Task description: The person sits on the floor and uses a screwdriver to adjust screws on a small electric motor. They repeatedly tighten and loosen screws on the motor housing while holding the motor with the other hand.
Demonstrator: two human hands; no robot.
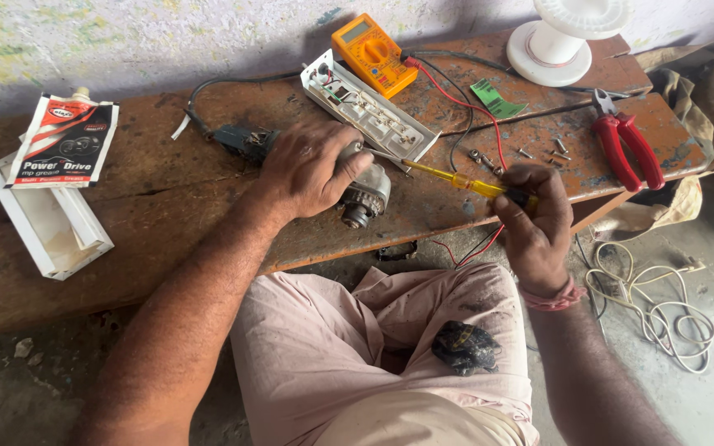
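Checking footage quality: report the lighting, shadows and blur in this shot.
Head view: soft, even daylight; faint shadows under the left hand and multimeter; no strong glare; the white spool looks slightly overexposed; the right hand and screwdriver stay sharp.

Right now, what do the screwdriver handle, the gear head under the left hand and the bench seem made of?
Screwdriver: handle looks like clear yellow plastic, glossy. Gear head: probably cast metal, dull grey. Bench: wood, worn brown with flaking paint.
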